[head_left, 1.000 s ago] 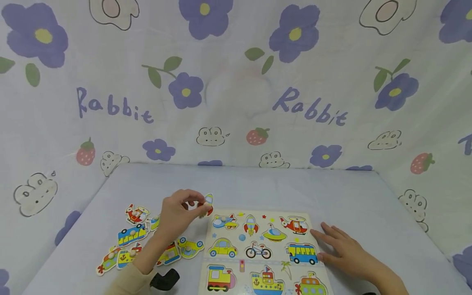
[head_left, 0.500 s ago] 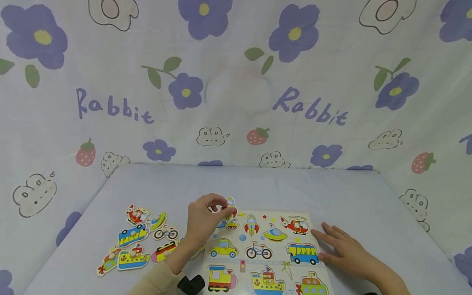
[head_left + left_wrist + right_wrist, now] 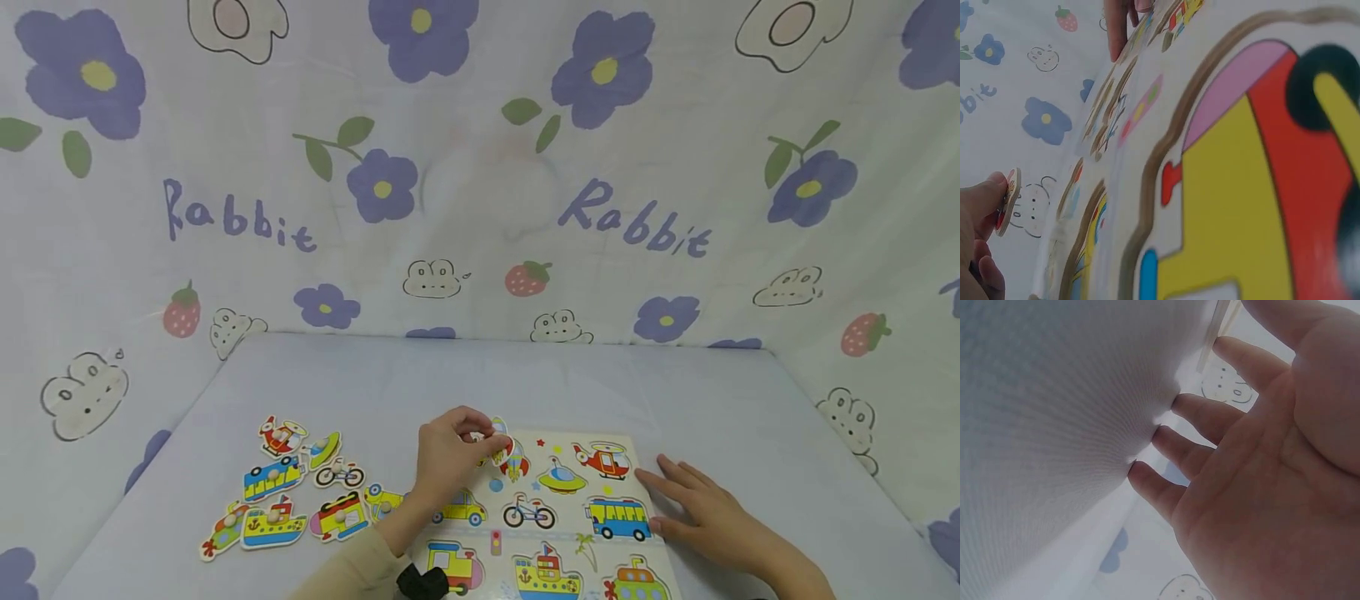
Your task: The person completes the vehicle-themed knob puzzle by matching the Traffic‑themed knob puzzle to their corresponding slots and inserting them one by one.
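My left hand point(image 3: 455, 454) pinches a rocket puzzle piece point(image 3: 498, 429) between thumb and fingers, over the upper left of the puzzle board point(image 3: 551, 533). The piece overlaps the board's printed rocket point(image 3: 516, 461) in the head view. Seen edge-on in the left wrist view, the thin wooden piece point(image 3: 1010, 200) is held clear above the board's surface. My right hand point(image 3: 708, 517) lies spread at the board's right edge, thumb and index finger touching it. In the right wrist view its other fingertips point(image 3: 1180, 402) press on the white cloth.
Left of the board lie several knobbed pieces: a helicopter point(image 3: 282, 437), flying saucer point(image 3: 324, 451), bus point(image 3: 273, 477), bicycle point(image 3: 340, 474), submarine point(image 3: 225, 532), ship point(image 3: 273, 525), train point(image 3: 339, 517) and car point(image 3: 383, 502). A patterned curtain point(image 3: 480, 192) hangs behind the table.
My left hand has carried the rocket piece rightward from beyond the board's left corner to over its printed rocket. The right hand keeps its place at the board's edge.
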`<state>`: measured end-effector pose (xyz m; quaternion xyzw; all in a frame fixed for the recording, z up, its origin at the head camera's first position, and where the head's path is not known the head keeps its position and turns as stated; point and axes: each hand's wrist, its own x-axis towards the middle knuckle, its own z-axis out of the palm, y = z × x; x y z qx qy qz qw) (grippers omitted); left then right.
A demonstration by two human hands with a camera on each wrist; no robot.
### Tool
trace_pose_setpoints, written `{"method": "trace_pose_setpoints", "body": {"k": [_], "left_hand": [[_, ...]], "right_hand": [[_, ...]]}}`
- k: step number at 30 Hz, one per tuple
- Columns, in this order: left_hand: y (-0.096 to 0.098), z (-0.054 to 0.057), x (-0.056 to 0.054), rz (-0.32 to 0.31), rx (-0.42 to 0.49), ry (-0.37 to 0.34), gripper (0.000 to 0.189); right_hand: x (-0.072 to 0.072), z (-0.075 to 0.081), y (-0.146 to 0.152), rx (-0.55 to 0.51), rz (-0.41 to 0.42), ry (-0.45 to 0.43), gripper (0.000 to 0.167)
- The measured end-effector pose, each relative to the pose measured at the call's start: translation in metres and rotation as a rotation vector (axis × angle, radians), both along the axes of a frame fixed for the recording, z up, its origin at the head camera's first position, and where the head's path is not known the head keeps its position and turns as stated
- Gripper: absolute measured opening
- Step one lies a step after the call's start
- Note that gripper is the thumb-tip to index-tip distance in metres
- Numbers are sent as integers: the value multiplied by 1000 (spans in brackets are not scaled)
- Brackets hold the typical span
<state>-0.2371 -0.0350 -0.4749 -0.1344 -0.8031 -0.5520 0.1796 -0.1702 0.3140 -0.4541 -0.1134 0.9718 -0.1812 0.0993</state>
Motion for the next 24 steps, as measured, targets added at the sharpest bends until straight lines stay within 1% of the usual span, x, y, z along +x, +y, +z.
{"method": "trace_pose_setpoints", "body": {"k": [6,11,15,17,19,24], "left_hand": [[14,-7,-1,-23,-2,-82,23],[19,-11,0,-50,20,-132,23],[21,-15,-1,-62,25,-195,24],[22,-16,-3,-65,9,-220,25],[22,-16,-4,-61,-28,-231,26],[21,-14,-7,-52,-129,-230,27]], "right_hand": [[0,0,-1,-1,-6,-5,77],[0,1,-2,-7,-7,-12,77],[0,1,-2,-12,-4,-16,77],[1,2,-3,-15,-4,-17,77],[1,2,-2,-10,-3,-12,77],[1,1,-1,7,-9,-3,77]]}}
